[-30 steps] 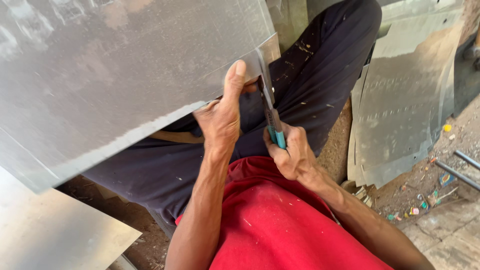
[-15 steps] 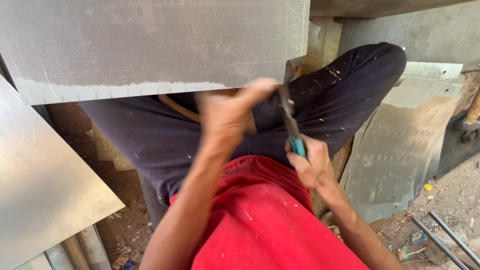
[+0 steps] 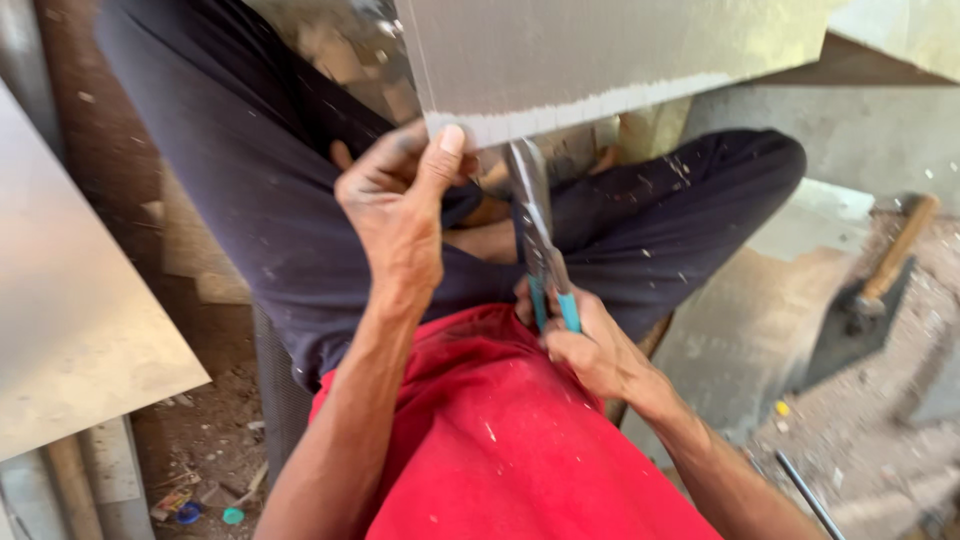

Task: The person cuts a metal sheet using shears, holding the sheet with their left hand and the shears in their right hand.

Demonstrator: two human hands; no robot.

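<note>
A large grey metal sheet [image 3: 600,50] rests over my crossed legs in dark trousers. My left hand [image 3: 400,205] grips its near edge, thumb pressed up on the rim. My right hand [image 3: 585,345] is closed around the teal handles of tin snips [image 3: 535,235], whose blades point up and meet the sheet's edge just right of my left thumb. The blades' tips are partly lost against the sheet. My red shirt fills the lower middle.
Another flat metal sheet [image 3: 70,320] lies at the left. More sheet pieces [image 3: 740,330] lean at the right, near a wooden-handled hammer [image 3: 885,265] on the dirt floor. A thin rod [image 3: 805,495] and small scraps lie on the ground.
The view has swung, so the sheet now sits higher and to the right. Both hands keep their grip; the snips stay at the sheet's near edge.
</note>
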